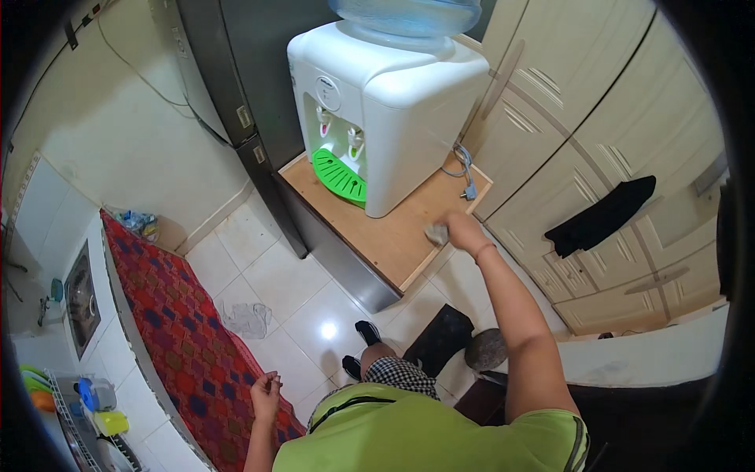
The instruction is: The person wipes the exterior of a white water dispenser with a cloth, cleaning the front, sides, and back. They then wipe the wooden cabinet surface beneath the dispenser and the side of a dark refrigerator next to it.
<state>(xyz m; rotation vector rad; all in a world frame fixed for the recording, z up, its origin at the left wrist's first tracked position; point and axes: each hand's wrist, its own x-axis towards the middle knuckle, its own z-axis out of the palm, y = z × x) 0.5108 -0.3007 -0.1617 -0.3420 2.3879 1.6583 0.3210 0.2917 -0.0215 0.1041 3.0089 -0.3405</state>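
My right hand (465, 231) is shut on a crumpled greyish cloth (437, 234). It is over the right side of a brown wooden board (377, 236), and both hand and cloth look slightly blurred. On the board stands a white water dispenser (413, 118) with a green drip tray (339, 177), two taps and a clear blue bottle (407, 16) on top. A grey power cord (463, 162) with its plug lies behind my right hand. My left hand (267, 394) is low beside a red patterned curtain (194, 336), fingers curled; I see nothing in it, though the palm is hidden.
A dark refrigerator (259, 71) stands behind the dispenser. Cream cabinets (590, 141) line the right, with a black cloth (601, 215) hanging there. On the tiled floor are a clear plastic bag (248, 318), a black slab-like object (442, 339) and a round stone-like object (486, 349). A sink (82, 301) is left.
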